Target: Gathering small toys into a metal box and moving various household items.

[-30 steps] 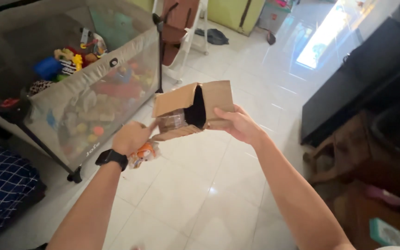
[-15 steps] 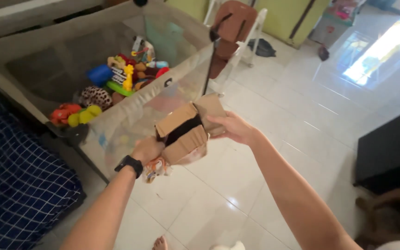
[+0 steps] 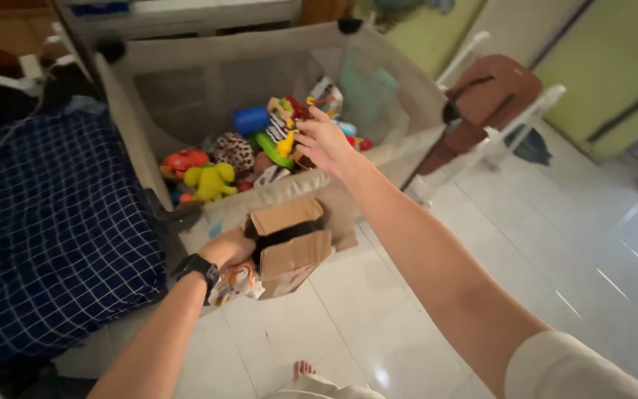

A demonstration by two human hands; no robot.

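A home, living room with a child in the household. Mesh-sided playpen (image 3: 275,196) full of toys (image 3: 260,148). High chair (image 3: 492,100) beside it. Glossy white tiled floor (image 3: 555,251). Blue checked bedding (image 3: 53,222) at left. Green cupboard doors (image 3: 614,66) behind.

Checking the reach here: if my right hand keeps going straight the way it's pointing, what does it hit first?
Likely the toy pile in the playpen; the right hand is over its rim, fingers toward the toys. Depth is unclear.
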